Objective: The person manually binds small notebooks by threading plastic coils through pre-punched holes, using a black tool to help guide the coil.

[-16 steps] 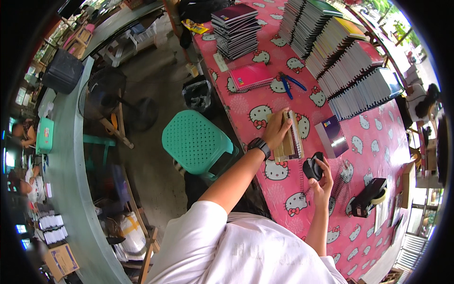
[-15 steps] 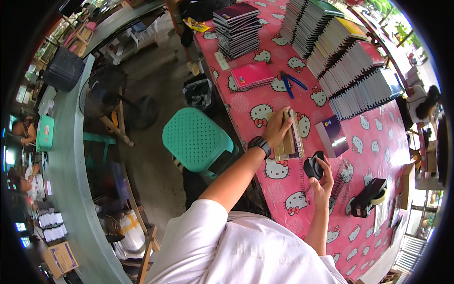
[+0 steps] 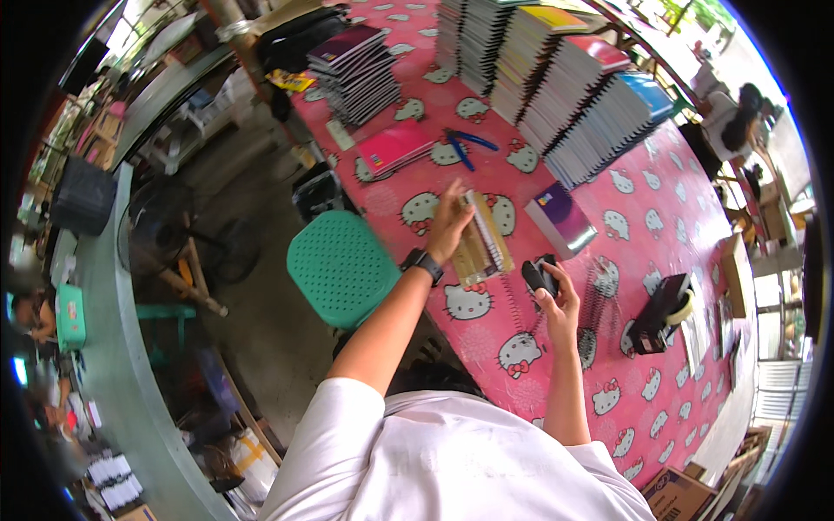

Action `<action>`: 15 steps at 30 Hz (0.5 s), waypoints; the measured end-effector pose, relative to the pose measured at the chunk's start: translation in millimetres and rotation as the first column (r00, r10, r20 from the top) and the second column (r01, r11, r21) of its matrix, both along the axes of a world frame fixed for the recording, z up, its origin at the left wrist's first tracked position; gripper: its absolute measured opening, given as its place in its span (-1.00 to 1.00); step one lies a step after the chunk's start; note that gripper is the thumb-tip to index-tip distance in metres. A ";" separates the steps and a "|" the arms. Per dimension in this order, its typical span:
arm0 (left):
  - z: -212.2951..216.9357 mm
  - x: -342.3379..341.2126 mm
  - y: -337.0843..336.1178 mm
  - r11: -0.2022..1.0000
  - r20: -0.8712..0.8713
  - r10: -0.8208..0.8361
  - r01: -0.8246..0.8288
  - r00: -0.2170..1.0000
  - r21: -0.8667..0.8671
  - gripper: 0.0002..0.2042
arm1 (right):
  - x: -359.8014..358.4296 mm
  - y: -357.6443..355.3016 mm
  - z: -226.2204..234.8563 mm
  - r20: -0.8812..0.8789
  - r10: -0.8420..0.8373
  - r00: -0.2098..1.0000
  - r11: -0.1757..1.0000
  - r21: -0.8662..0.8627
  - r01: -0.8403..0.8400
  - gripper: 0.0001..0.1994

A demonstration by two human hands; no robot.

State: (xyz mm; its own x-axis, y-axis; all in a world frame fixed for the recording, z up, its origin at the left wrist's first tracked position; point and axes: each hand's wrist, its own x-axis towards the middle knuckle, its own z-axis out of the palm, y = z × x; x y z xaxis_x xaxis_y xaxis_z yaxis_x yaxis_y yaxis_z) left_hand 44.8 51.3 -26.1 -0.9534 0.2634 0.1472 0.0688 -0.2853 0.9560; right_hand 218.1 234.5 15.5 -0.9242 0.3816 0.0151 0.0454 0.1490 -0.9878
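My left hand (image 3: 450, 224), with a dark watch at the wrist, grips the far end of a small spiral notebook (image 3: 488, 227). That notebook lies on a yellowish wooden board (image 3: 469, 260). My right hand (image 3: 562, 304) is closed around a black handheld tool (image 3: 540, 274), just right of the board's near end; its exact kind is unclear. A thin dark wire coil (image 3: 514, 304) stretches from the board's near end toward me. Beyond my right hand lies a purple-and-white notebook (image 3: 560, 220). Loose wire coils (image 3: 599, 300) rest to its near side.
Blue-handled pliers (image 3: 469, 143) and a pink notebook (image 3: 395, 148) lie farther back. Tall notebook stacks (image 3: 556, 113) line the far side, with a dark-covered stack (image 3: 356, 78) at left. A black tape dispenser (image 3: 662, 317) stands at right. A green stool (image 3: 339, 265) is beside the table.
The whole view has shifted, so the table's things appear farther left. My left hand stays on the notebook, and my right hand still holds the black tool near the board.
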 end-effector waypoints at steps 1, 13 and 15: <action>7.6 2.5 2.8 0.998 -0.108 0.019 -0.026 0.994 -0.065 -0.35 | 1.5 8.3 -2.7 0.002 0.012 1.000 1.000 -0.003 -0.012 -0.35; 40.4 -12.1 -3.2 0.583 -0.482 -0.500 -0.131 0.719 -0.802 -0.74 | -22.9 -39.5 64.9 -0.126 0.004 0.992 0.546 0.831 0.103 -0.36; 36.8 -13.7 2.3 0.628 -0.550 -0.470 -0.176 0.690 -0.758 -0.74 | -23.0 -45.0 52.5 0.006 0.055 0.998 0.511 0.859 -0.033 -0.35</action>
State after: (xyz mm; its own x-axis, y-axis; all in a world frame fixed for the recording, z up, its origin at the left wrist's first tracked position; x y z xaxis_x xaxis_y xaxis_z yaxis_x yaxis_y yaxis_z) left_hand 31.1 53.7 10.7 -0.6011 0.7050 0.3765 0.7686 0.3807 0.5141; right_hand 195.1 189.5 68.1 -0.9347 0.1316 0.3302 -0.0031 0.9260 -0.3776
